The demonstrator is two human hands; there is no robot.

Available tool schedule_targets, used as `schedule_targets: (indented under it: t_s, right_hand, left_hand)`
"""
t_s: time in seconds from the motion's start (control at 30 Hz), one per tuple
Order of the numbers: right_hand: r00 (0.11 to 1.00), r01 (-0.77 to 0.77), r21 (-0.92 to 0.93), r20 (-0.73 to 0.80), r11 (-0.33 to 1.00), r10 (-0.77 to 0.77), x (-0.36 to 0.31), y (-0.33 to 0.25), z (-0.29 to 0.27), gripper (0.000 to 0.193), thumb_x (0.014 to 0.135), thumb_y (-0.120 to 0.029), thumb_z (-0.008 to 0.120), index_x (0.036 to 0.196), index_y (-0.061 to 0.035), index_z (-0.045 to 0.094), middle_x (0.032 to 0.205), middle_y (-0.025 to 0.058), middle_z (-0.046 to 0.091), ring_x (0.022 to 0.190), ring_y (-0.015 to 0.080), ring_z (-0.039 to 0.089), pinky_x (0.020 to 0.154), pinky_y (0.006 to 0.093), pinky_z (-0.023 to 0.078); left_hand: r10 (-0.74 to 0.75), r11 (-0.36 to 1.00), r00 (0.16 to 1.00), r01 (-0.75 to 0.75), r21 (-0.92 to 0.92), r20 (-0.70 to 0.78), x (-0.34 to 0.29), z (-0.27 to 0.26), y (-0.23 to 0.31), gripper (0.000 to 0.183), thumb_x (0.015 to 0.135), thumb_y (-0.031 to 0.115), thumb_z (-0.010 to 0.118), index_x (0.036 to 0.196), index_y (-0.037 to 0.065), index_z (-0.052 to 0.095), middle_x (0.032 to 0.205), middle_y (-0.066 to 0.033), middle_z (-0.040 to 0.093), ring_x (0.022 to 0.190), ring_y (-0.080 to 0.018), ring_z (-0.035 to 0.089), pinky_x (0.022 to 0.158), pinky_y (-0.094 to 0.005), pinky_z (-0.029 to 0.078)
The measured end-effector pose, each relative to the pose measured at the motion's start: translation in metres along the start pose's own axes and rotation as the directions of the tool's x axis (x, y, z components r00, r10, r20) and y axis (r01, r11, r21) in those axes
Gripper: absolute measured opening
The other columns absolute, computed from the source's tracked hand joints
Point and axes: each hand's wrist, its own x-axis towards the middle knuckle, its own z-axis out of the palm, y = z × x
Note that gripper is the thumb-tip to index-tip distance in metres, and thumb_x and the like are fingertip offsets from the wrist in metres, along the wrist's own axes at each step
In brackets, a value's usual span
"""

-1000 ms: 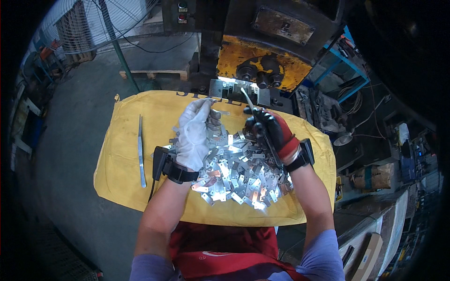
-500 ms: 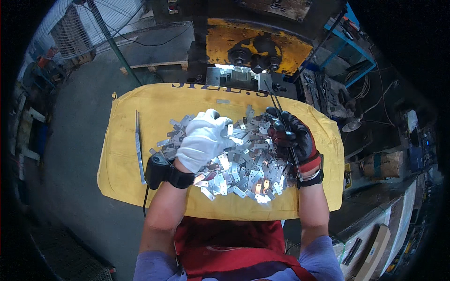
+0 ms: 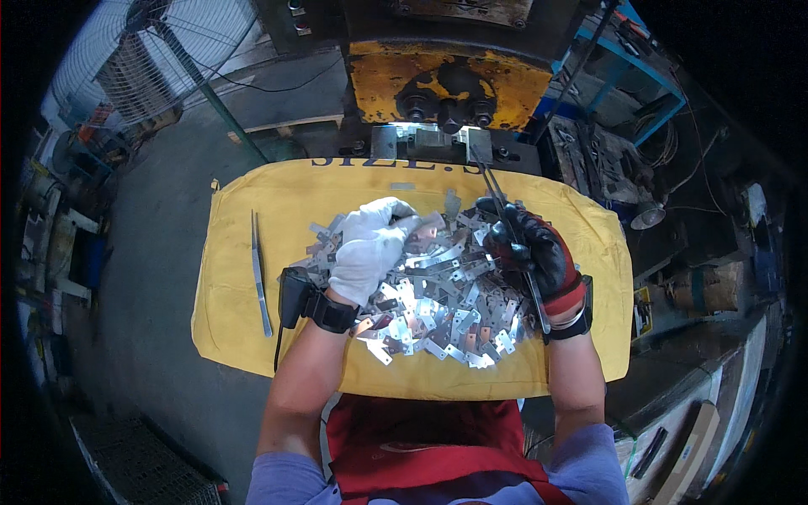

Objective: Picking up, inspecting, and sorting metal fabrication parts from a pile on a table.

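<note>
A heap of small flat metal plates with holes (image 3: 438, 316) lies on the yellow cloth (image 3: 227, 311) in front of me. My left hand (image 3: 369, 248), in a white glove, is over the heap's left side. Its thumb and fingers pinch a metal plate (image 3: 432, 225), which is blurred by motion. My right hand (image 3: 543, 252), in a black and red glove, is at the heap's right edge, wrapped round a pair of long dark tweezers (image 3: 495, 195) whose tips point away from me. A second pair of tweezers (image 3: 258, 273) lies at the left on the cloth.
Beyond the cloth stands a machine with a worn yellow block (image 3: 446, 80) and a metal die (image 3: 429, 139) below it. One plate (image 3: 402, 186) lies apart near the cloth's far side. A large fan (image 3: 151, 50) is at far left, a blue rack (image 3: 631, 84) at far right.
The whole view has shifted slightly. My left fingers have straightened to the right, with the pinched plate now farther out from the hand. My right hand keeps its hold on the tweezers.
</note>
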Motion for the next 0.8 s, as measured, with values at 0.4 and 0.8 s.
schedule_targets:
  t_s: [0.4,0.8]
  right_hand:
    - [0.985,0.105,-0.351,-0.094,0.931,-0.147,-0.004,0.004,0.014,0.037,0.097,-0.022,0.039,0.120,0.0039,0.050,0.079,0.0043,0.060,0.055,0.0020,0.049,0.046,0.0129,0.037]
    - [0.975,-0.218,-0.304,-0.105,0.927,0.195,-0.006,0.014,0.034,0.033,0.090,-0.018,0.052,0.119,-0.0010,0.052,0.079,0.0077,0.063,0.060,0.0102,0.059,0.049,0.0208,0.044]
  left_hand:
    - [-0.418,0.585,0.904,0.344,-0.735,0.091,0.014,-0.015,-0.011,0.016,0.087,0.007,0.057,0.102,0.001,0.056,0.082,-0.0083,0.064,0.074,-0.0105,0.061,0.062,-0.0197,0.050]
    - [-0.388,0.428,0.918,0.262,-0.865,0.086,0.012,-0.023,-0.007,0.015,0.084,0.001,0.060,0.098,-0.001,0.059,0.085,-0.0063,0.064,0.076,-0.0115,0.061,0.067,-0.0215,0.049]
